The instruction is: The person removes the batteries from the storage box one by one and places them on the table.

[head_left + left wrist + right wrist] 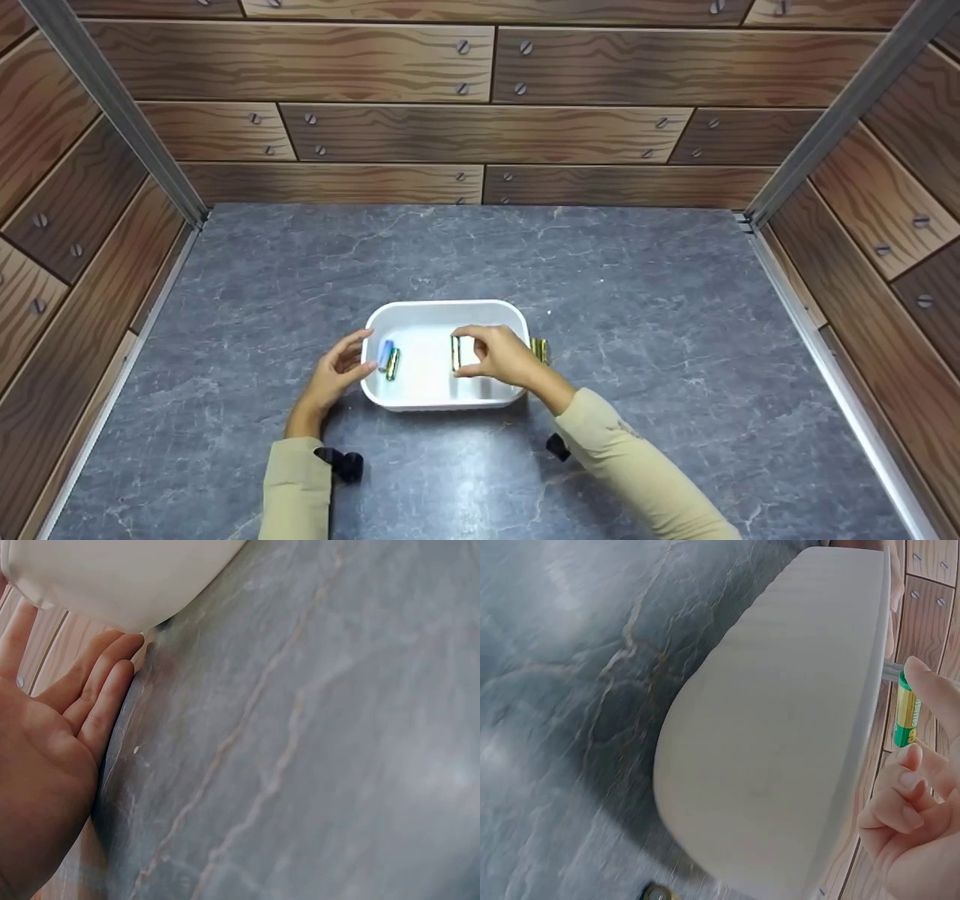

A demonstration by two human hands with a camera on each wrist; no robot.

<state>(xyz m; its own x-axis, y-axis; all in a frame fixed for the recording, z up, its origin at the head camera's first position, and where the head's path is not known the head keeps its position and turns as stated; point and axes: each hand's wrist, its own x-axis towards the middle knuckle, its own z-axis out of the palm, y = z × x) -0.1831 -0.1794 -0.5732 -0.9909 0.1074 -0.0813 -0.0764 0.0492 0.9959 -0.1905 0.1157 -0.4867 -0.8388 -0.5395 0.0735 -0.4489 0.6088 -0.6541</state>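
Between thumb and finger, my right hand (504, 356) pinches a green and gold battery (906, 712) by its two ends, above the right half of a white plastic bin (442, 304). My left hand (334, 379) is at the bin's left end, thumb and fingers spread by the rim, with relaxed fingers in the left wrist view. Inside the bin, near that end, a blue battery (385, 355) lies beside a green and gold battery (393, 364). Gold batteries (543, 351) lie on the table just outside the right end, partly hidden by the bin and hand.
A grey marbled tabletop (637, 300) bears the bin. Wood-patterned panels (390, 131) stand behind and at both sides, with metal posts (847, 105) at the back corners. Black camera mounts (349, 466) are on the wrists.
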